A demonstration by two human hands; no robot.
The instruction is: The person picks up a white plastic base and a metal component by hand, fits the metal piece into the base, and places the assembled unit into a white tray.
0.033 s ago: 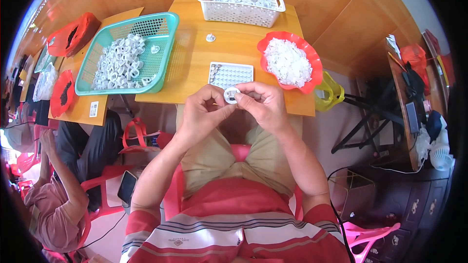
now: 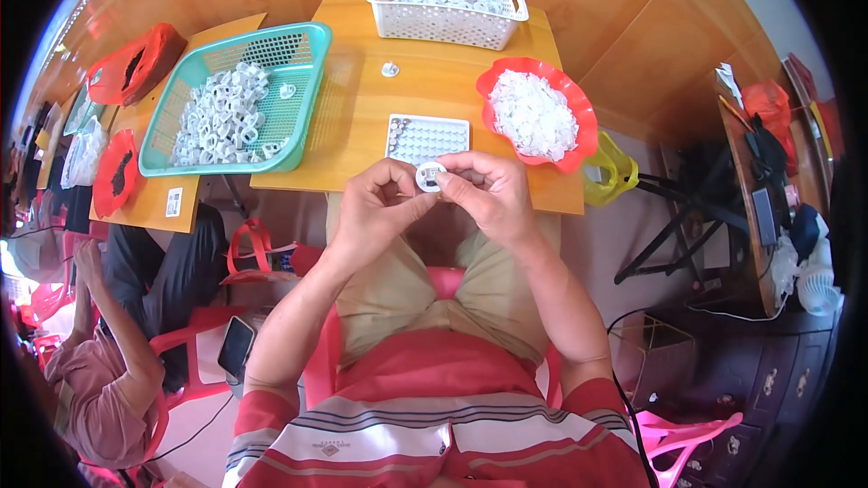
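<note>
Smooth wooden surface (image 2: 353, 108), upper centre. On it I record a green mesh basket (image 2: 311, 101) of grey-white fittings (image 2: 221, 117), upper left; a perforated white basket (image 2: 443, 30), top; a scalloped red bowl (image 2: 587, 122) of white flakes (image 2: 533, 113), upper right. Left hand (image 2: 375, 203) and right hand (image 2: 495, 199), near a dimpled white tray (image 2: 434, 137), jointly pinch, at frame centre, a round white part (image 2: 429, 178), dark-marked mid-face, fingers partly covering its rim.

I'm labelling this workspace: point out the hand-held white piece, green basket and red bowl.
White piece (image 2: 427, 179): head view, round face.
Green basket (image 2: 307, 113): head view, right rim.
Red bowl (image 2: 588, 122): head view, right rim.
</note>
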